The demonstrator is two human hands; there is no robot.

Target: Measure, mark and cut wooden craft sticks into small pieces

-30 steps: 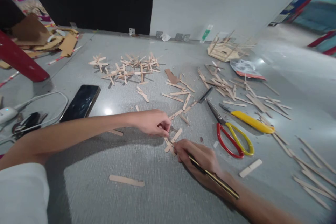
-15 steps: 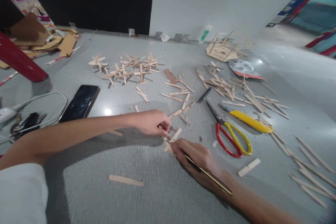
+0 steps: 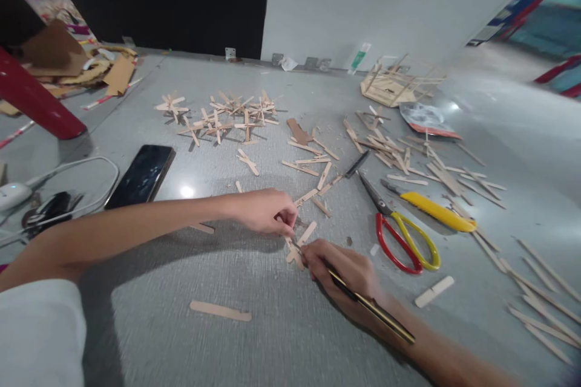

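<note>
Crossed wooden craft sticks point(image 3: 297, 255) lie on the grey tabletop between my hands. My left hand point(image 3: 270, 211) is closed in a pinch on the far end of one of these sticks; its fingertips partly hide that end. In my right hand point(image 3: 340, 263) is a slim black-and-gold pen-like tool point(image 3: 370, 307), held like a pencil, with its thin tip at the crossing of the sticks. Whether the tip is a blade or a nib I cannot tell. A single craft stick point(image 3: 220, 311) lies nearer to me, and a notched stick point(image 3: 434, 291) lies right of my right hand.
Scissors point(image 3: 399, 239) and a yellow cutter point(image 3: 438, 211) lie to the right, near loose sticks point(image 3: 385, 148). Star-shaped stick assemblies point(image 3: 218, 118) sit further back. A phone point(image 3: 140, 176) and white cable point(image 3: 102, 160) are left. A wooden frame point(image 3: 390, 87) stands at the back right.
The whole view has shifted slightly. My right hand and the pen-like tool have moved a little; my left hand keeps its pinch on the stick.
</note>
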